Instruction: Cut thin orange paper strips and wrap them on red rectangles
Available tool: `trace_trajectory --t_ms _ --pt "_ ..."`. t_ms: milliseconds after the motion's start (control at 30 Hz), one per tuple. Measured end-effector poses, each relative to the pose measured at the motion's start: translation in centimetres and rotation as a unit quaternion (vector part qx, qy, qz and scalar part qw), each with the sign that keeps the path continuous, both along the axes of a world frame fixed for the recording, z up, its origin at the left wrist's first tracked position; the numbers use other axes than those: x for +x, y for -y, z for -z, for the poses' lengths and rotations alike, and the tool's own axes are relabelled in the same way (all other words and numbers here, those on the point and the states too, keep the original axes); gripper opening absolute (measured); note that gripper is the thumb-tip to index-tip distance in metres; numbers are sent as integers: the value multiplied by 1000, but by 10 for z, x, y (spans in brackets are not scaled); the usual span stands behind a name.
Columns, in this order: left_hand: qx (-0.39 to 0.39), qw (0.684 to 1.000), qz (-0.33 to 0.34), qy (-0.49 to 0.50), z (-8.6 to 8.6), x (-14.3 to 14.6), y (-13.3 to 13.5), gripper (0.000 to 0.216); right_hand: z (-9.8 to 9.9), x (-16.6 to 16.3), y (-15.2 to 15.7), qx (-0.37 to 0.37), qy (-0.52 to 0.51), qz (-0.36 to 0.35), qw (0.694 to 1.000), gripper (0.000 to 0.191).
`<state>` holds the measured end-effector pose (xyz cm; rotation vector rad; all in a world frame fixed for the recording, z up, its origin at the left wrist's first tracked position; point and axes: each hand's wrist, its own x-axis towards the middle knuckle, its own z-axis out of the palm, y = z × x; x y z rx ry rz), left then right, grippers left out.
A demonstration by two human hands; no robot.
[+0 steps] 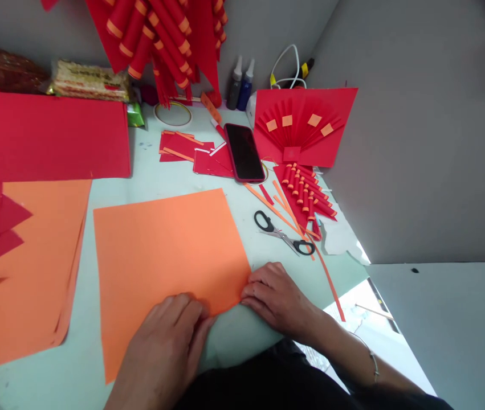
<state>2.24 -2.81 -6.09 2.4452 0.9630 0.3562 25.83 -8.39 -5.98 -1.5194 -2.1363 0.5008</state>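
A large orange paper sheet point(161, 245) lies on the pale green table in front of me, its near edge raised slightly between my hands. My left hand point(165, 336) pinches that near edge, thumb below and fingers curled on top. At the near right corner, my right hand point(276, 299) grips the same sheet with its fingers pressed together. Scissors point(282, 233) with black handles rest, blades spread, just beyond my right hand. Thin orange paper strips point(274, 208) are scattered beside them.
Stacked orange sheets point(28, 302) and red paper point(49, 136) cover the left side. A phone point(244, 152) lies on red pieces at the back. Red paper firecrackers point(304, 191) and a red fan card point(304, 128) stand at the right near the grey wall point(417, 142). Two bottles point(240, 85) are behind.
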Motion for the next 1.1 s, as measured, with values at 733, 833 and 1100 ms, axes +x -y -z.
trace_trajectory --t_ms 733,833,1100 --pt "45 998 -35 -10 -5 18 0 19 -12 -4 -3 -145 -68 86 983 6" --pt "39 998 -41 -18 -7 20 -1 20 -11 -3 -1 -147 -70 104 981 7" --pt "32 998 -40 -41 -9 21 -1 20 -11 -4 -1 -160 -72 148 973 8"
